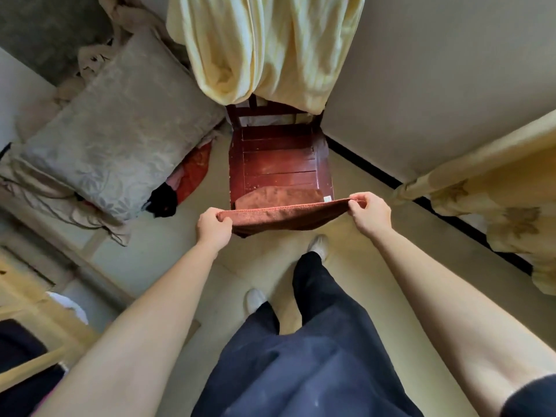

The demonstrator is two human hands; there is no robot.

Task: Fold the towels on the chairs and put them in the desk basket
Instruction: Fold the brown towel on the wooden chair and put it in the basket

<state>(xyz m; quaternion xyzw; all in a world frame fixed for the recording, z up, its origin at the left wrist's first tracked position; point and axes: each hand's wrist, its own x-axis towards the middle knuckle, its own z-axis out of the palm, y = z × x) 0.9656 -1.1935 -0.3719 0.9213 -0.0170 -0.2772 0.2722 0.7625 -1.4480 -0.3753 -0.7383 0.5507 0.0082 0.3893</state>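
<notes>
Head view: pillow (114, 136) beside chair (279, 158)

The towel (279, 218) is a rust-brown cloth with a short, matt, slightly nubby pile and a stitched hem along its upper edge. The chair (279, 164) beneath is dark red wood, slatted and lacquered — it carries a dull sheen, scuffed pale at the seat's front corners. A pale yellow curtain (270, 46) is thin, soft fabric. The grey cushion (114, 139) has a faintly lustrous woven leaf pattern. The floor (168, 251) is smooth, cream — lightly glossy.
</notes>
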